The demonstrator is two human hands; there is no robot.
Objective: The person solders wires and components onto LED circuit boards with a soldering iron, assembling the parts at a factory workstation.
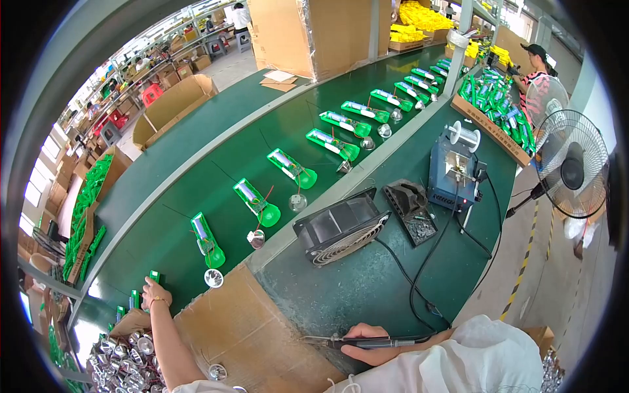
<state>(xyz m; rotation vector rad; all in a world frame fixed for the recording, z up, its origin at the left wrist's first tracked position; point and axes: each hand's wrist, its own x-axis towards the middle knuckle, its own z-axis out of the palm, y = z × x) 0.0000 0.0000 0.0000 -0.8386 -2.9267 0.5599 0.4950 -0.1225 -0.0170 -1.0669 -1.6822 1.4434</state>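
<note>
At the lower left, my left hand (pixel 157 293) is closed on the end of a green plastic housing (pixel 154 276) lying on the dark green bench. My right hand (pixel 368 342) grips a soldering iron (pixel 380 342) with a black handle, its tip pointing left over a worn cardboard sheet (pixel 242 321). Beside my left forearm lies a loose shiny reflector cup (pixel 217 372). Up the bench runs a row of green housings with wires and pale cells, the closest being an open housing (pixel 207 242) with a reflector (pixel 213 278) at its end.
A pile of reflectors (pixel 128 360) sits left of my forearm. Right of the row are a square black fan (pixel 344 226), a black iron stand (pixel 411 209), and a blue soldering unit (pixel 452 173) with a wire spool (pixel 465 136). Cables cross the bench. A person (pixel 534 75) works far right.
</note>
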